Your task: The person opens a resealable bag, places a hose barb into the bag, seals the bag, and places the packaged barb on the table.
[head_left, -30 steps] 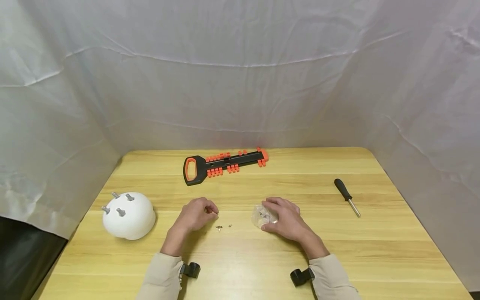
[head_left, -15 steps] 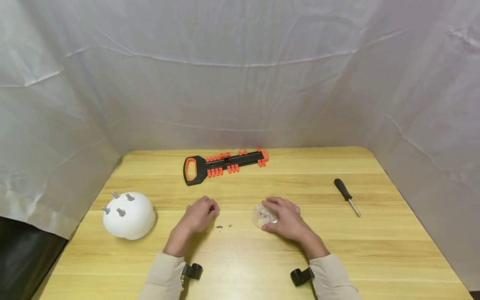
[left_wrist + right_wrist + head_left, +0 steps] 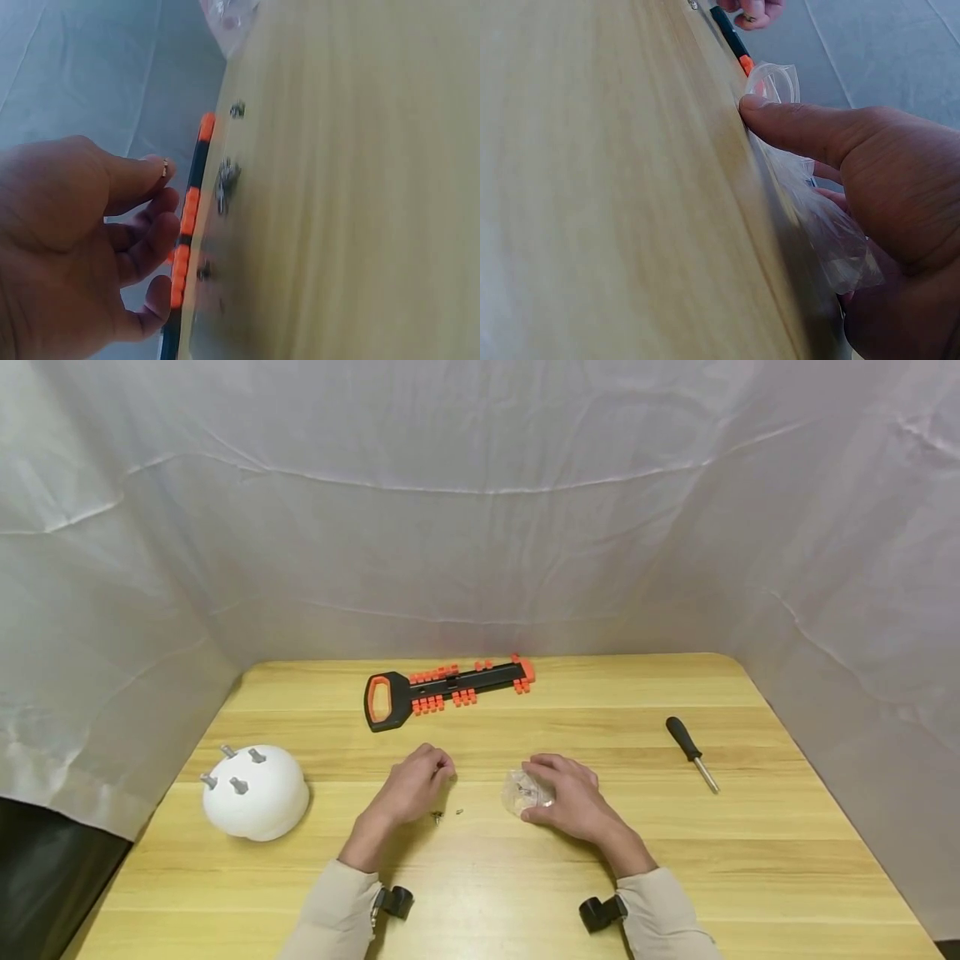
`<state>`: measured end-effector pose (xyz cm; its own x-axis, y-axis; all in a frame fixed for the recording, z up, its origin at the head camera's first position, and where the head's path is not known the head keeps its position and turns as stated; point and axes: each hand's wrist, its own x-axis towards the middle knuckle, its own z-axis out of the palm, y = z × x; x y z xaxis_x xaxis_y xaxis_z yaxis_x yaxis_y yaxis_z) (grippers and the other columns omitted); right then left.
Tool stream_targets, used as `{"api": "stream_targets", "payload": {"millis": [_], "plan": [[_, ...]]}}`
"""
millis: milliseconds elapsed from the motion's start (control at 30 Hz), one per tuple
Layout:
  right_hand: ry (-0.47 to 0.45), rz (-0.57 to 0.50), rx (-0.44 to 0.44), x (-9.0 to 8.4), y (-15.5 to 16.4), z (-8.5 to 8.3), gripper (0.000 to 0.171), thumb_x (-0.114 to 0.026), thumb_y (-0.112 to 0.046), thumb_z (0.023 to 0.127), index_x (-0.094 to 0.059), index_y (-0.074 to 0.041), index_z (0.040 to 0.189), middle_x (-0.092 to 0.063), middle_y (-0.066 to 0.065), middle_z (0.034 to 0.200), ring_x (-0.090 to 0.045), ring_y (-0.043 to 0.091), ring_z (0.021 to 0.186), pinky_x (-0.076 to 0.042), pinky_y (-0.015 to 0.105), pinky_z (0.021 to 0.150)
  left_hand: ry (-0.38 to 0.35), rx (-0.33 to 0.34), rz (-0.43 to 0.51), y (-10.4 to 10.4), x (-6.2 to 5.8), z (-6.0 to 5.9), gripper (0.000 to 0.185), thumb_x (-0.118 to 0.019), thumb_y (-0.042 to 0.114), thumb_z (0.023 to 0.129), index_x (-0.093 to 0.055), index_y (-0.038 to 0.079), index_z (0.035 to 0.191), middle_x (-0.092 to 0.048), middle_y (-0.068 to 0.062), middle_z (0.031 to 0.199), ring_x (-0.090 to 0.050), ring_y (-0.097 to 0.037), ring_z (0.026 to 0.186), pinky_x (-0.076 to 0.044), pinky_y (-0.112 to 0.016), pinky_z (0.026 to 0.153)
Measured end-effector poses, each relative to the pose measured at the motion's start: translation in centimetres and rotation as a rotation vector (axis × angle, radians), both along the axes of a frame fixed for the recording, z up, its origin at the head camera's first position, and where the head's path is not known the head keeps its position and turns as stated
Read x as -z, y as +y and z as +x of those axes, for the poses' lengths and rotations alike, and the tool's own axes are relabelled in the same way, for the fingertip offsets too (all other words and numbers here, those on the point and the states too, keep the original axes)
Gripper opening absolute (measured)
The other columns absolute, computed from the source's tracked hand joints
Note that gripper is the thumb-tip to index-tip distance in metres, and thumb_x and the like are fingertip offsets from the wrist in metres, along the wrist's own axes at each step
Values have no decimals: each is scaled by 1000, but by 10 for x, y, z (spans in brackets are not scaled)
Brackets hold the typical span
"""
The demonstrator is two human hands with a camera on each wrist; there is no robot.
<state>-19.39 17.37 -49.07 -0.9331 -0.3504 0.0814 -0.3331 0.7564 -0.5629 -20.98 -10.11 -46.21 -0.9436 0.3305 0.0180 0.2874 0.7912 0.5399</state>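
My left hand [image 3: 441, 769] hovers just above the wooden table [image 3: 525, 877], fingers curled, thumb and forefinger pinching a tiny metal screw [image 3: 165, 168]. Two more small screws [image 3: 438, 815] lie on the table just below that hand; the left wrist view shows them as loose screws [image 3: 226, 180] beside the fingers. My right hand [image 3: 537, 792] rests on the table to the right and grips a small clear plastic bag [image 3: 521, 792]. In the right wrist view the thumb presses the bag [image 3: 810, 202] against the tabletop.
A white dome [image 3: 255, 792] with several grey pegs sits at the left. A black and orange tool rail [image 3: 442, 687] lies at the back centre. A black-handled screwdriver [image 3: 692, 752] lies at the right. White sheeting walls in the table.
My left hand has moved forward and to the right, away from the loose screws, with its fingers still pinched together. The right hand and the bag have stayed put.
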Motion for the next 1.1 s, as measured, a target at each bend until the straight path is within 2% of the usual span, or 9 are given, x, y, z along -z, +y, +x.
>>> {"api": "stream_targets", "payload": {"millis": [100, 267, 500, 633, 800, 1100], "plan": [[5, -1, -2, 1, -1, 0, 71, -83, -37, 74, -56, -16, 136, -51, 4, 142, -42, 31, 134, -24, 57, 105, 11, 21, 9, 7, -1, 0, 16, -52, 24, 101, -64, 15, 98, -59, 1, 103, -55, -13, 90, -44, -49, 83], [-2, 0, 2, 3, -2, 1, 71, -83, -38, 73, -57, -17, 136, -51, 3, 142, -43, 30, 134, -24, 57, 105, 6, 59, 30, 17, 2, 2, 17, -50, 25, 101, -64, 16, 100, -59, 2, 105, -56, -13, 93, -42, -50, 87], [4, 9, 8, 0, -2, 4, 71, -83, -38, 73, -57, -16, 136, -51, 4, 142, -43, 30, 134, -25, 58, 106, 37, 82, 81, 34, 2, 3, 15, -54, 25, 99, -65, 16, 99, -61, 3, 104, -59, -13, 91, -45, -46, 87], [6, 12, 8, -1, -1, 4, 70, -82, -38, 74, -57, -16, 135, -51, 5, 142, -43, 31, 134, -25, 58, 106, 22, 103, 90, 46, 2, 3, 15, -55, 26, 99, -66, 17, 99, -62, 3, 105, -60, -14, 94, -43, -48, 87], [1, 4, 9, 0, 0, 4, 70, -82, -37, 74, -57, -16, 135, -51, 6, 142, -43, 31, 134, -25, 59, 105, 17, 127, 59, 59, 2, 4, 15, -57, 28, 98, -68, 18, 101, -63, 5, 105, -60, -13, 95, -41, -45, 86], [-3, 8, 9, -1, 0, 2, 71, -82, -37, 75, -55, -15, 137, -50, 4, 144, -42, 30, 135, -24, 58, 106, 69, 174, -16, 75, 2, 5, 15, -57, 29, 98, -69, 20, 100, -61, 6, 105, -58, -11, 95, -40, -43, 85]]}}
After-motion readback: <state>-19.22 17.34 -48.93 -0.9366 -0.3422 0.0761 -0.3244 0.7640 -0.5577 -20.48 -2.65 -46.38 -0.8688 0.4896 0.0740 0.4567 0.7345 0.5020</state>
